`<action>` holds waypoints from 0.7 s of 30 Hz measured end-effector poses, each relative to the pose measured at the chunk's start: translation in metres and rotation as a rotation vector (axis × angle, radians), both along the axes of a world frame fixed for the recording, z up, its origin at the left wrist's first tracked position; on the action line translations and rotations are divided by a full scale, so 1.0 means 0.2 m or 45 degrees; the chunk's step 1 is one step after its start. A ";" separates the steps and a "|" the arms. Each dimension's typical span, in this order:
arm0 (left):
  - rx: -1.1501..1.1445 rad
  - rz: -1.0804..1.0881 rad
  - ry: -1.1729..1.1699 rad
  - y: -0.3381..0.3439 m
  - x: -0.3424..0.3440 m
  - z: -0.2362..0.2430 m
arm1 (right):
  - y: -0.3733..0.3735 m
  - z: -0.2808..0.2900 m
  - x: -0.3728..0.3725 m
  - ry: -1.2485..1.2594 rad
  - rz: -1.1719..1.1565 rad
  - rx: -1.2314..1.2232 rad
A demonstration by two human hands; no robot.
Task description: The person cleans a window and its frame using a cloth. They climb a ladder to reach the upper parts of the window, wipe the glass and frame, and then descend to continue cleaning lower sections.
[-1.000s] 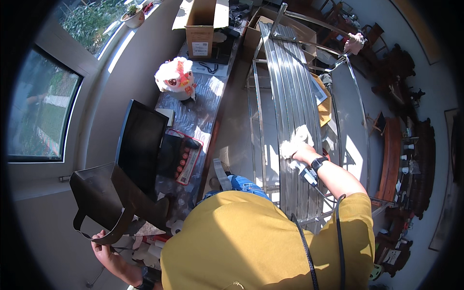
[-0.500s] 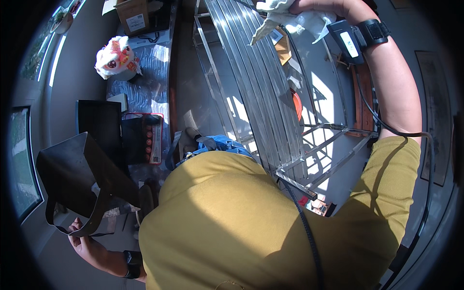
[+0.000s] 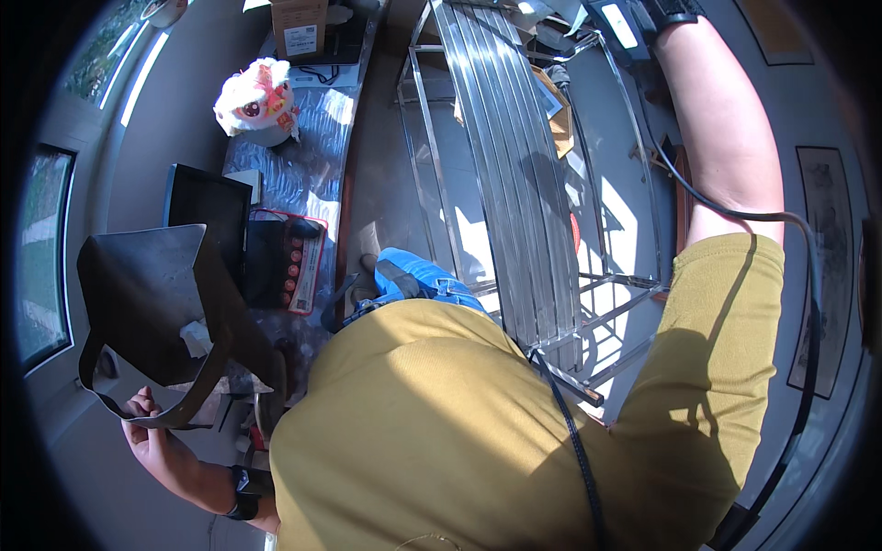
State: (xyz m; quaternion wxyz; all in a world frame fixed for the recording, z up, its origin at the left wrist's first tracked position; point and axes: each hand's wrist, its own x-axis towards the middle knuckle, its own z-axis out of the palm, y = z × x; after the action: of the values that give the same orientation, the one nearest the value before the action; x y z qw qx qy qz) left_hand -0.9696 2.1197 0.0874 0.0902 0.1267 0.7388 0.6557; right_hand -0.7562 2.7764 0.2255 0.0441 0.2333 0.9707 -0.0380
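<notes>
My left hand point(image 3: 147, 429) is at the lower left, closed around the strap of a black tote bag point(image 3: 152, 294) that hangs open, with a crumpled white scrap point(image 3: 195, 338) inside. My right forearm point(image 3: 726, 138) stretches up along the right side of a shiny metal rack point(image 3: 514, 184) with long slats. A small device with a cable point(image 3: 617, 23) is strapped near the wrist. The right hand itself lies beyond the top edge of the picture, so what it holds is hidden.
Left of the rack is a counter wrapped in bubble film point(image 3: 312, 156). It carries a white and red plush toy point(image 3: 257, 96), a cardboard box point(image 3: 301, 28), a black screen point(image 3: 207, 207) and a red-edged keypad device point(image 3: 285, 266). A window point(image 3: 46, 248) curves along the left wall.
My right arm has reached farther up the rack, carrying the hand and the white cloth out past the top edge. The bag in my left hand has risen slightly.
</notes>
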 end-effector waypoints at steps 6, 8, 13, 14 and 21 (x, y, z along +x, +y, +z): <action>-0.120 0.133 0.044 -0.03 -0.03 0.04 | 0.23 -0.94 0.12 0.031 -0.570 -0.087; -0.164 0.194 0.092 -0.03 -0.03 0.04 | 0.22 -1.21 0.13 0.147 -0.670 -0.175; -0.252 0.414 0.074 0.06 -0.01 0.06 | 0.38 -1.45 -0.05 0.439 -0.907 -0.031; -0.303 0.456 0.048 0.10 -0.01 0.08 | 0.47 -1.44 -0.13 0.470 -0.898 0.008; -0.435 0.629 -0.068 0.47 -0.13 0.16 | 1.09 -1.59 -0.75 0.505 -0.706 -0.005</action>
State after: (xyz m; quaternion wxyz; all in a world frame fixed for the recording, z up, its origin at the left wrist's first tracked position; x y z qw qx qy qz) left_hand -0.9950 2.2141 0.1190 -0.0327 -0.0913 0.8443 0.5270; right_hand -0.9056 2.9949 -0.0919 -0.1572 0.4763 0.8599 -0.0949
